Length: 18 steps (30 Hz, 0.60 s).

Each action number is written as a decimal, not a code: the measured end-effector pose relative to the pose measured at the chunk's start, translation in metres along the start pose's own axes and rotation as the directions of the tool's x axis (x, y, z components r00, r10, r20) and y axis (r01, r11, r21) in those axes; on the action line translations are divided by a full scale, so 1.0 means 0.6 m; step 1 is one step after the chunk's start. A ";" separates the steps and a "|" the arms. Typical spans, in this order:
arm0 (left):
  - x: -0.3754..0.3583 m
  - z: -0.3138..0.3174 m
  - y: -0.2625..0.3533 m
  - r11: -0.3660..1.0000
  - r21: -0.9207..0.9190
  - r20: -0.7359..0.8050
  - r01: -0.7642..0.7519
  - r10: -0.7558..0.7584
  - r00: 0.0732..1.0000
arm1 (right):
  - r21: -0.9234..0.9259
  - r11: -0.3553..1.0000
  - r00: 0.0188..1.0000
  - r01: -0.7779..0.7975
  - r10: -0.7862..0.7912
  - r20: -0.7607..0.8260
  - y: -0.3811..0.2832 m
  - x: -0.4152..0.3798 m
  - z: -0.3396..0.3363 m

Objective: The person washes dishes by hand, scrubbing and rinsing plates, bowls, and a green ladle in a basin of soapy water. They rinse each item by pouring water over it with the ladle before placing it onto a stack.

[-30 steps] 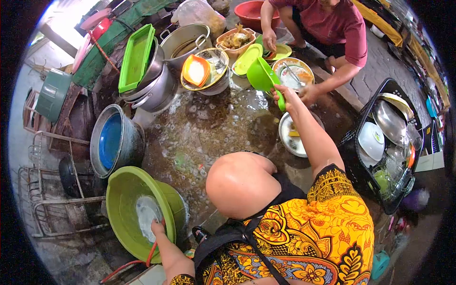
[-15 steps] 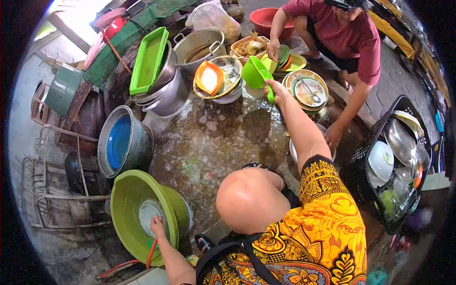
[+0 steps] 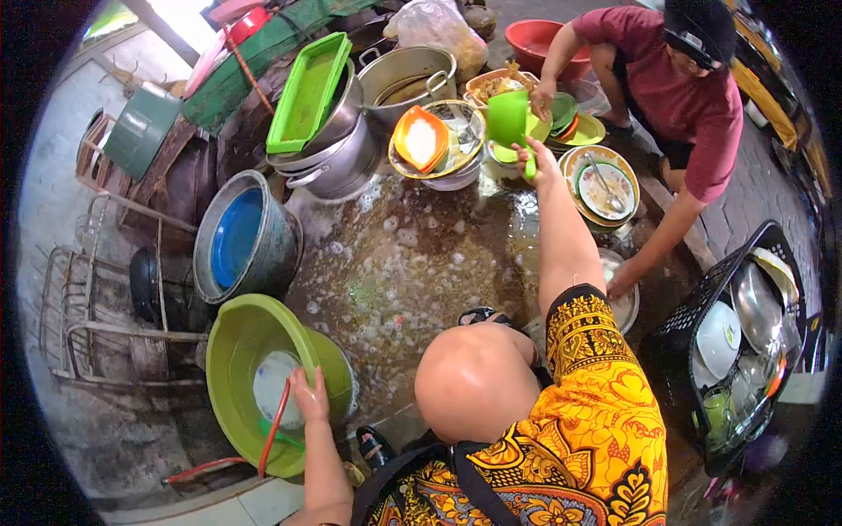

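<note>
My right hand (image 3: 539, 165) is closed on the handle of a bright green dipper (image 3: 509, 120), held out over the dishes at the top centre. Below the dipper, a stack of bowls with an orange one (image 3: 421, 138) on top lies to its left, and plates with a spoon (image 3: 605, 188) lie to its right. At the lower left, my left hand (image 3: 310, 394) is over the near rim of the green tub (image 3: 329, 346), its fingers apart. A red hose (image 3: 275, 427) runs beside it into the tub, where a whitish round item (image 3: 274, 386) lies.
Across from me a crouching person (image 3: 684, 105) reaches one hand to a bowl on the floor. A black crate (image 3: 702, 351) of dishes stands at the right. Pots (image 3: 338, 167), a grey basin (image 3: 279, 245) and a metal rack (image 3: 123, 329) line the left.
The view has shifted, so most things sit further right. The dipper has turned more upright in my right hand. My left hand has moved from inside the tub toward its near rim, its fingers opened.
</note>
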State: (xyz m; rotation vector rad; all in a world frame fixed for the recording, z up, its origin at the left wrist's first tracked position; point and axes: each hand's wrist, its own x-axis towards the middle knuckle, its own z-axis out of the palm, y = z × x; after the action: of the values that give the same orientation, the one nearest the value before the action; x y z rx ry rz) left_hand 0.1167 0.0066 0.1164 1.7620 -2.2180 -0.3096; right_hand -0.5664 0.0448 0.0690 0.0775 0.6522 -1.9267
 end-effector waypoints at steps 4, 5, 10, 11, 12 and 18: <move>0.000 0.002 0.009 0.990 0.088 -0.088 -0.106 0.113 0.990 | 0.054 0.997 0.983 -0.063 0.052 0.176 -0.004 -0.042 -0.014; 0.001 0.004 0.014 0.991 0.091 -0.105 -0.103 0.112 0.988 | 0.022 0.999 0.984 -0.046 0.042 0.175 -0.007 -0.042 -0.018; -0.001 0.005 0.010 0.990 0.013 -0.216 -0.142 0.142 0.966 | -0.436 0.899 0.962 -0.040 0.153 0.228 0.068 -0.058 0.102; -0.001 -0.011 0.019 0.996 -0.024 -0.113 -0.087 0.084 0.990 | -0.565 0.824 0.948 -0.039 0.210 0.240 0.105 -0.071 0.160; 0.001 -0.012 0.015 0.992 0.056 -0.163 -0.117 0.124 0.979 | -0.676 0.736 0.933 -0.014 0.253 0.256 0.139 -0.086 0.223; -0.013 -0.009 0.012 0.996 0.089 -0.198 -0.029 0.046 0.979 | -0.835 0.077 0.626 0.544 0.626 0.466 0.444 -0.176 0.511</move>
State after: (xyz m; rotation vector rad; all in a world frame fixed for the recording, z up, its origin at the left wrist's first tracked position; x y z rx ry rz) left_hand 0.1138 0.0156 0.1232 1.7081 -2.1459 -0.0269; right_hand -0.2176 -0.0925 0.2572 -1.6475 1.1732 -0.7063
